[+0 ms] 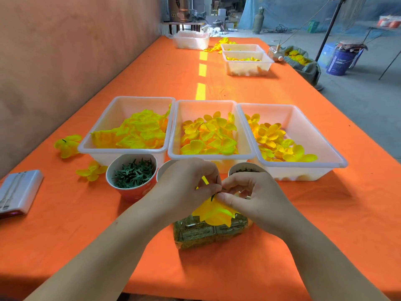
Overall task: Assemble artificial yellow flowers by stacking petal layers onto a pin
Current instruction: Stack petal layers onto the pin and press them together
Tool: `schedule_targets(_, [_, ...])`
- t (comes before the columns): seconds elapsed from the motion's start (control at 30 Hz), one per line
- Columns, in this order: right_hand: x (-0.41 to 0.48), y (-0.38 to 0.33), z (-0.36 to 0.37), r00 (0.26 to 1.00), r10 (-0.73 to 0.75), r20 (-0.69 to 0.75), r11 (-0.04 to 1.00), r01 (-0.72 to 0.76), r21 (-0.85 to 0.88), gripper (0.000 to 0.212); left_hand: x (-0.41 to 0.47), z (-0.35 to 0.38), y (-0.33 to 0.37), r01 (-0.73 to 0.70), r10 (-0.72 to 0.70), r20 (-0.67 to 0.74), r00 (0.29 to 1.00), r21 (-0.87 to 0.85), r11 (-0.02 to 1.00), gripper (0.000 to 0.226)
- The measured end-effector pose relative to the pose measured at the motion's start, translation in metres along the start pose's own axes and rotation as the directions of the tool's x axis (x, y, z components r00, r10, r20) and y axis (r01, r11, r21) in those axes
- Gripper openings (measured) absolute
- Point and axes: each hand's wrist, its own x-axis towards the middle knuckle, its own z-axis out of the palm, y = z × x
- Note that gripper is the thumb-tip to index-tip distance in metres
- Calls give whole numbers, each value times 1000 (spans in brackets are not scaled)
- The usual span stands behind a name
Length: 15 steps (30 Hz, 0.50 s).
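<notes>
My left hand (186, 185) pinches a thin dark pin (217, 180) that points upward between both hands. My right hand (251, 196) pinches a yellow petal layer (213, 215) at its centre, right beside the pin, with a small green piece at the fingertips. The petals hang below my fingers over a clear box of small dark parts (208, 234). Behind my hands stand three white trays of yellow petals: left (130, 131), middle (208, 135) and right (280, 140).
A cup of green star-shaped calyx pieces (132, 173) stands left of my hands, two more cups (243, 168) partly hidden behind them. Two finished flowers (67, 145) lie at the left, a phone (18, 192) near the left edge. More trays (247, 61) stand farther along the orange table.
</notes>
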Motion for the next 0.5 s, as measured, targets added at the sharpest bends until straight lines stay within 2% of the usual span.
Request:
schedule_targets(0.2, [-3, 1, -2, 1000, -15, 7, 999, 15, -40, 4, 0, -4, -3, 28, -21, 43, 999, -176, 984, 13])
schedule_targets(0.37, [-2, 0, -3, 1000, -17, -7, 998, 17, -68, 7, -2, -2, -9, 50, -37, 54, 998, -275, 960, 11])
schedule_targets(0.5, [-1, 0, -2, 1000, 24, 1, 999, -24, -31, 14, -4, 1, -18, 89, -66, 69, 995, -420, 903, 4])
